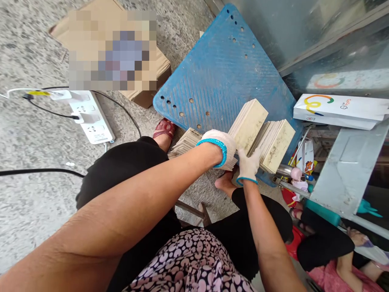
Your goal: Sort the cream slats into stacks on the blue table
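Left hand (pixel 219 147) is gripping the fanned tile stack (pixel 186 142) at six o'clock on the blue cart (pixel 219 69). Right hand (pixel 248 164) is gripping the leaning tile stack (pixel 248 123) at its two o'clock, which is likely risking toppling off the edge if loosened.

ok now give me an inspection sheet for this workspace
surface: blue ribbed platform, dusty, holes drilled through
job's things: slanted stacks of cream tiles on its near corner
clutter: cardboard box, white printed boxes
grips: gloved left hand lies over one stack, closure hidden; right hand fingers spread against stack ends
cables: power strip, black cable on concrete floor
surroundings: another person's legs at lower right
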Motion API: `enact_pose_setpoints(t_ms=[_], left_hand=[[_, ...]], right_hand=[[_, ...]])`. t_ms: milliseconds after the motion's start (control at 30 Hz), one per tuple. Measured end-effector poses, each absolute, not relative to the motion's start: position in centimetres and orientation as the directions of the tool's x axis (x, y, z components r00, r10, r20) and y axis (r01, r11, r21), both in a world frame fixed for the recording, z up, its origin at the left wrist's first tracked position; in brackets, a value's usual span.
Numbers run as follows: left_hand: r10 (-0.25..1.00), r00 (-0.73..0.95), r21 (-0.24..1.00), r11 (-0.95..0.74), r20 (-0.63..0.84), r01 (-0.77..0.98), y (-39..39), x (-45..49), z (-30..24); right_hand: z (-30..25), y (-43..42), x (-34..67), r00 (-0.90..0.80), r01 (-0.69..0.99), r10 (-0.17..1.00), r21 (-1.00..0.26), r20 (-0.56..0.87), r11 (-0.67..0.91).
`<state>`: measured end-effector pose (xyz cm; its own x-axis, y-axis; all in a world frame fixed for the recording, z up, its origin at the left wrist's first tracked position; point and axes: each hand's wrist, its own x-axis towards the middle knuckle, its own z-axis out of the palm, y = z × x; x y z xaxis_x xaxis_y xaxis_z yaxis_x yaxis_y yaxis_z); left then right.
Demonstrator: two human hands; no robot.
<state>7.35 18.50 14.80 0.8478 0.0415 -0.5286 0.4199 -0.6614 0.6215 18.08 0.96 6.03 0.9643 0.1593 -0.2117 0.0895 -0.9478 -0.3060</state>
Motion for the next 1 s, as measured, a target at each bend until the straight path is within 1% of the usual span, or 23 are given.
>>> enact_pose_setpoints(t_ms=[100,200,300,367,467,600,833,1000], left_hand=[[0.036,0.83,0.57,-0.71,-0.557,0.414,18.7,7.4,15.1],[0.024,0.819,0.556,-0.722,-0.574,0.411,18.7,7.4,14.9],[0.028,0.813,0.55,-0.722,-0.582,0.419,18.8,7.3,14.6],[0.047,0.813,0.545,-0.72,-0.58,0.43,18.8,7.2,14.5],[0.064,0.813,0.54,-0.717,-0.579,0.441,18.8,7.2,14.5],[0.047,0.806,0.541,-0.718,-0.59,0.438,18.6,7.3,14.4],[0.059,0.809,0.546,-0.709,-0.585,0.446,18.7,7.2,14.3],[0.043,0.818,0.558,-0.711,-0.573,0.428,18.5,7.4,14.2]], right_hand=[[5.7,-1.3,13.6,0.932,-0.013,0.079,-0.251,-0.353,-0.968],[4.7,-1.9,10.5,0.912,-0.036,0.057,-0.217,-0.407,-0.976],[3.5,-1.4,9.1,0.91,-0.025,0.068,-0.218,-0.409,-0.976],[2.7,-0.8,8.9,0.908,-0.038,0.055,-0.212,-0.415,-0.977],[1.7,-0.1,9.1,0.912,-0.053,0.02,-0.167,-0.409,-0.985],[0.9,0.4,9.4,0.919,-0.06,-0.002,-0.134,-0.395,-0.989],[1.6,0.1,9.1,0.925,-0.05,0.015,-0.161,-0.379,-0.986],[2.9,-1.2,8.1,0.924,-0.048,0.049,-0.24,-0.379,-0.97]])
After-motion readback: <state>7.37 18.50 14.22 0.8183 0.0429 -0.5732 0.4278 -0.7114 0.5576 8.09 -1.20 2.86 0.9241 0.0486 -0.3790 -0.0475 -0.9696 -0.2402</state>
